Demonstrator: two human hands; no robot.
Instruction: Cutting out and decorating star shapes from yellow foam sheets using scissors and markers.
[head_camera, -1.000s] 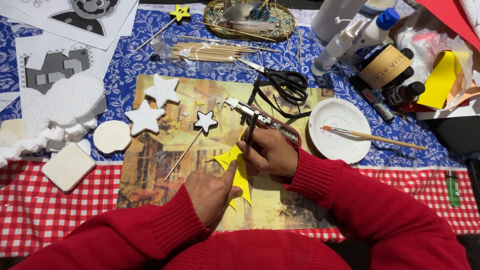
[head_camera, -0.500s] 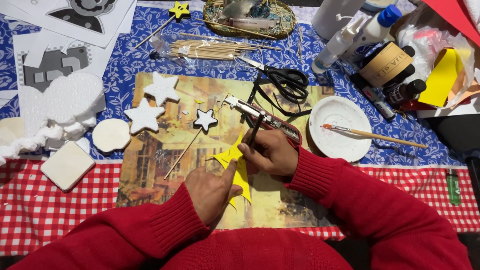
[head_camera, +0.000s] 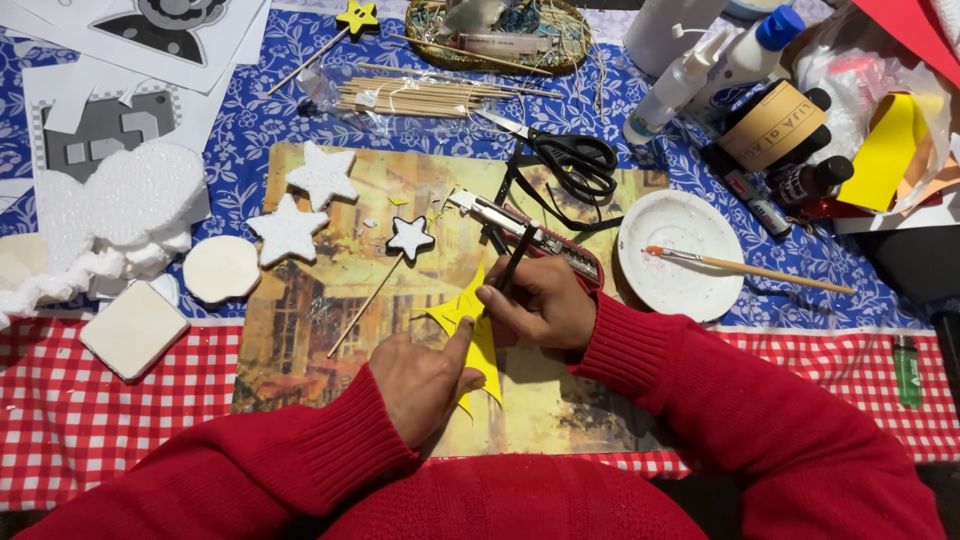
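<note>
Tracing on yellow star cutout (head_camera: 478, 330), lying on picture mat (head_camera: 300, 330): right hand (head_camera: 540, 305) pinches black pen (head_camera: 514, 262); left hand (head_camera: 425, 375) presses star flat, thumb on it; best kept pinned firmly, pen upright

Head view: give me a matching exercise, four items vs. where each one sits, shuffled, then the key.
Items
1. yellow star
2. paintbrush
3. scissors
4. skewer bundle

Places
A. across the white dish
B. in a clear bag on the blue floral cloth
C. under the left hand and right hand
D. at the top edge of the picture mat

Pairs: 1-C, 2-A, 3-D, 4-B
</note>
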